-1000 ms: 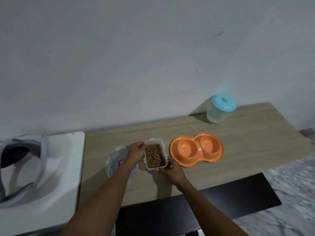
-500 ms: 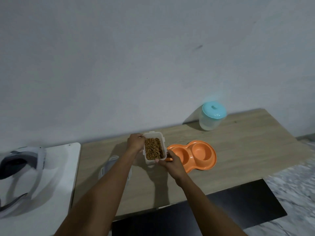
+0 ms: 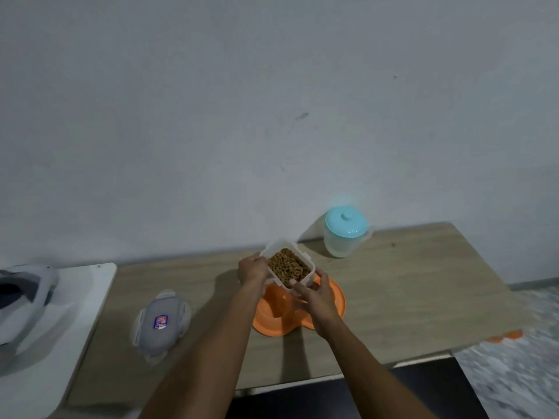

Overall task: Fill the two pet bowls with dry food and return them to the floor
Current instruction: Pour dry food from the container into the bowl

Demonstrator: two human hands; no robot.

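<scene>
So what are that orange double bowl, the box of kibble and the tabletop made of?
The orange double bowl is likely moulded plastic: one even colour and a smooth, slightly glossy rim. The box of kibble looks like whitish plastic, with a thin rim and what seems to be a clip tab. The tabletop has a pale, matte wood grain; the picture cannot show whether it is solid wood or laminate.

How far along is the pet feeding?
Done: lid off, lying on the table. In hand: left hand and right hand hold the open food container over the orange double bowl. Left: pour, as no food shows in it, then return it to the floor.
</scene>
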